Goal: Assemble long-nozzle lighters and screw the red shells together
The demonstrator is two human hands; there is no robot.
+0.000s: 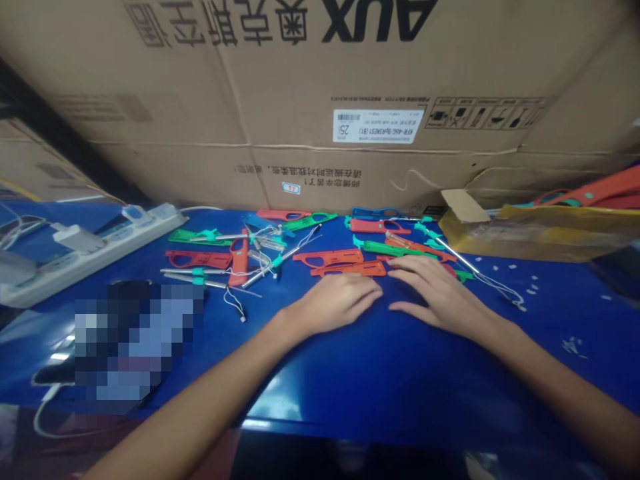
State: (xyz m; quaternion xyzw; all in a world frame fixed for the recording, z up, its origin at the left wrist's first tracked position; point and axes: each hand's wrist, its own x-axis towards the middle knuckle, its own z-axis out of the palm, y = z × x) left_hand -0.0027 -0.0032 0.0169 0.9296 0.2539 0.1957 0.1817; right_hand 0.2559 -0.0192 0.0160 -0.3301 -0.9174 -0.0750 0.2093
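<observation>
My left hand [343, 303] is palm down over the blue table, fingers curled and close together; whatever they may hold is hidden. Just beyond it lie orange plastic casing halves [345, 269] with oval openings, shaped like long lighter handles. My right hand [440, 290] is open, thumb apart from the fingers, its fingertips at the near edge of a loose pile of casings. In that pile are a green casing half [395, 249] and a red casing half [377, 226]. Metal tubes with teal ends and white wires lie around, including one tube [453, 250] at the right.
Farther left are more red casings [200, 259] and wired tubes. A white power strip [100, 250] and blurred-out phone-like devices [150, 340] occupy the left side. A large cardboard box [280, 93] walls off the back. An open carton [520, 233] holding red parts stands at right, near small white scraps.
</observation>
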